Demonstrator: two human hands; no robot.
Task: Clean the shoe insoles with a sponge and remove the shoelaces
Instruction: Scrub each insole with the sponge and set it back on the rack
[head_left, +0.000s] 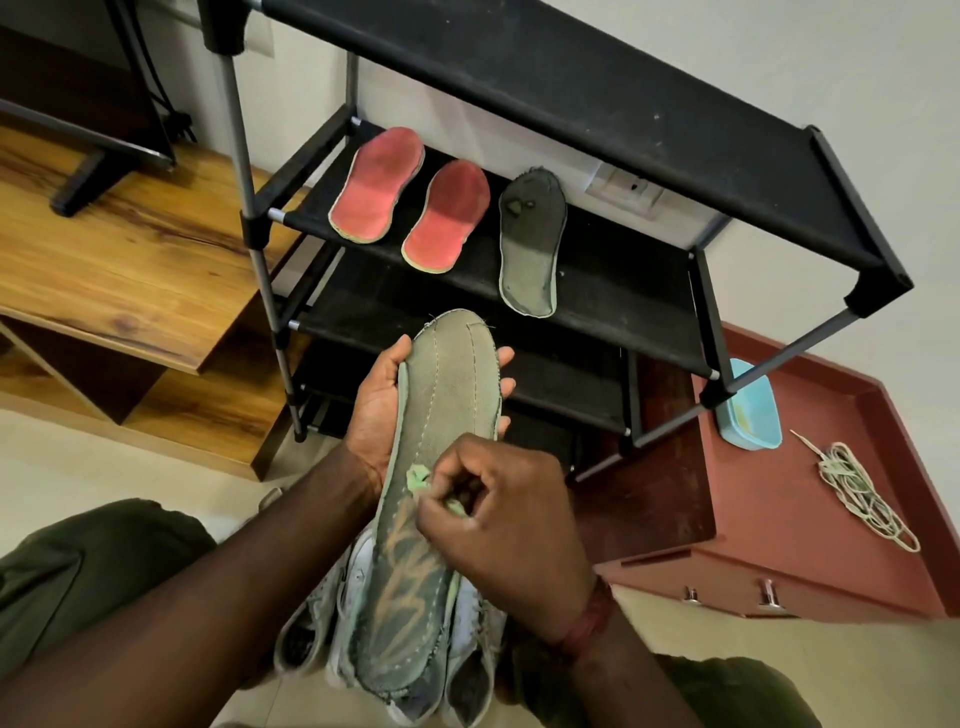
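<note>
Judged light and floppy, so best supported underneath, the grey-green insole (452, 384) is gripped near its toe above the shoes (311, 623) by the left hand (382, 400), a green sponge (421, 479) being pinched onto it by the right hand (504, 504).

I have the raised insole (441, 415) nearest me, above the shoes (306, 629) on the floor. Behind it stands the rack (571, 88), with three insoles (444, 215) side by side on one shelf. To its right a low cabinet (779, 519) carries the laces (857, 493) and a tub (750, 415); a wooden unit (130, 270) sits to its left
</note>
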